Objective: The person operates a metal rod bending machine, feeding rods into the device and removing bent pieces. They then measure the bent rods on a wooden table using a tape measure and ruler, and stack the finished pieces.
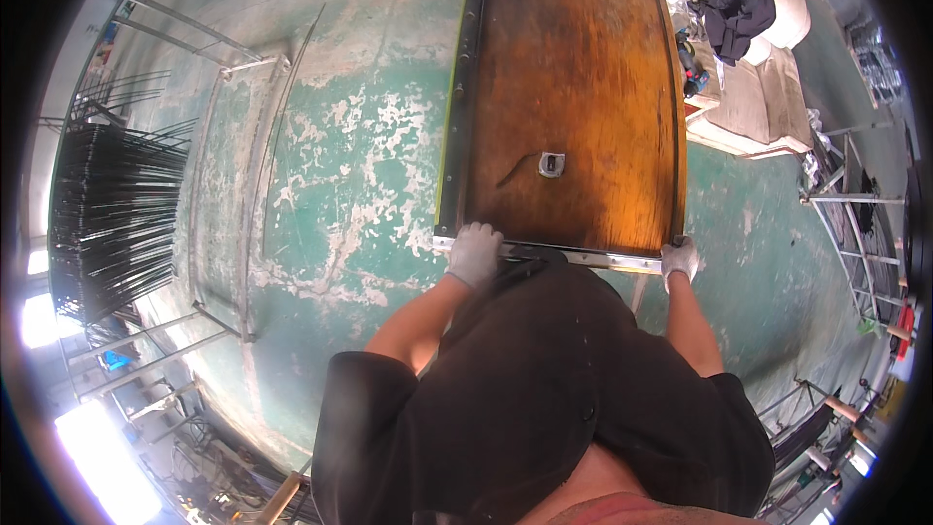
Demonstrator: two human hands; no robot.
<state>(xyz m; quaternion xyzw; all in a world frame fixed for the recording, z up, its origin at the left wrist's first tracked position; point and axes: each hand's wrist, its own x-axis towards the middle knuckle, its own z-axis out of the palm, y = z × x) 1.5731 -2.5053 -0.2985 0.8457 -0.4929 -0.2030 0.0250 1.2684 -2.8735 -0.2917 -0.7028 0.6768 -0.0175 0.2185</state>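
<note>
A long worktable with a worn brown wooden top (573, 68) stretches away from me, dark rails along its sides. Across its near end runs a pale metal edge strip (612, 260). My left hand (475, 253), in a light grey glove, is closed over this edge at the near left corner. At the near right corner my right hand (680, 261), gloved alike, is closed round the edge; its fingertips are partly hidden. Between the hands, farther up the top, lies a small silver tape measure (551, 165) with a dark strap, touched by neither.
Right of the table, a dark garment (734, 0) and a blue-black power tool (693, 73) rest on pale stuffed bags (748, 102). On the left stand a metal frame (258, 165) and a rack of thin black rods (121, 214). Another metal rack (855, 224) stands far right. The green floor (360, 156) is flaking.
</note>
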